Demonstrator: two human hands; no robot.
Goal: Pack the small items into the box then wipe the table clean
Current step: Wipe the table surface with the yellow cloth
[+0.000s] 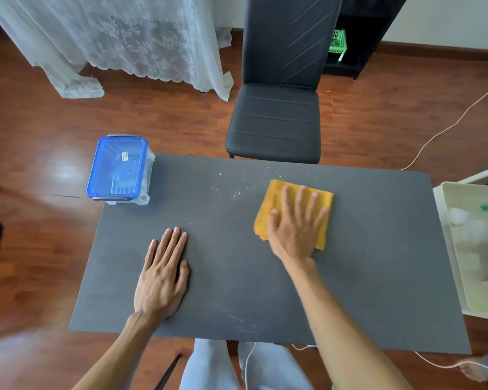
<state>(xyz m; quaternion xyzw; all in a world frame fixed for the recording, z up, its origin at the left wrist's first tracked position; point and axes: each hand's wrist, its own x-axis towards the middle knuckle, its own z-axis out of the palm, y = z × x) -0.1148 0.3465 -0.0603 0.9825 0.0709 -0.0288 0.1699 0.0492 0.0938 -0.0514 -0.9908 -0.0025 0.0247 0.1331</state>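
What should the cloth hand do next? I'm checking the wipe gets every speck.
Probably slide the right hand and orange cloth left and away: white specks lie just beyond it on the table, more by the near edge.

You find no text that can be read here; the only label is a small white sticker (124,156) on the blue lid of the clear box (119,168) at ten o'clock on the table; its print is too small and blurred to make out.
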